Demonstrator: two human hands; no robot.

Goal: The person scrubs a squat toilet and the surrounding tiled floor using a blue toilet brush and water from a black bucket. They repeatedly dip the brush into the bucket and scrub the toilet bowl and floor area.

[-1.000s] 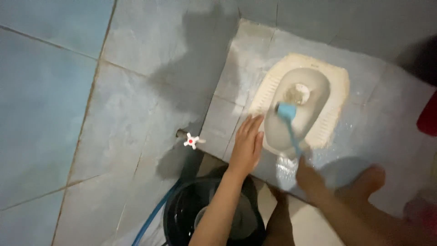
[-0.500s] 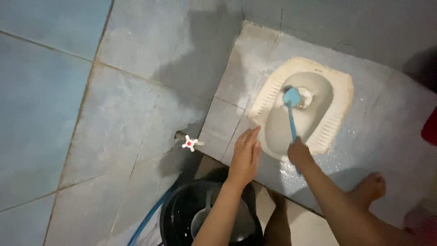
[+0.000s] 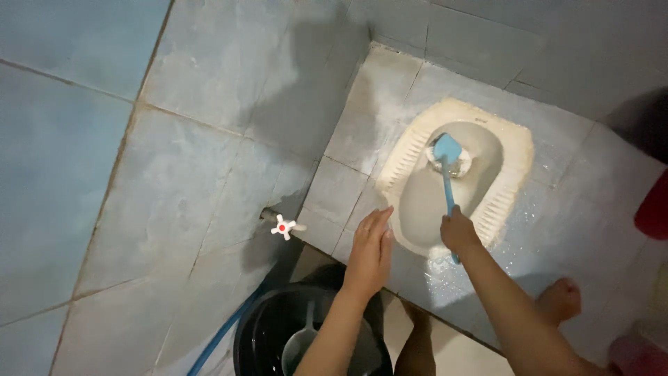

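Note:
My right hand (image 3: 458,233) grips the handle of a blue toilet brush (image 3: 447,161). The brush head rests at the drain hole in the bowl of a white squat toilet (image 3: 511,167) set in a raised grey tiled platform. My left hand (image 3: 371,247) hovers flat, fingers together, holding nothing, over the platform's near left edge beside the toilet rim. Part of my bare foot (image 3: 559,301) shows on the wet platform at the right.
A black bucket (image 3: 259,327) with a grey dipper (image 3: 300,342) inside stands below my left arm. A white tap with a red centre (image 3: 282,226) juts from the tiled wall, and a blue hose (image 3: 221,335) runs down beside the bucket. A red object (image 3: 654,205) sits at the right edge.
The brush head moved from the bowl's near left side up onto the drain hole. My right hand slid forward along the handle; my left hand stayed near the rim.

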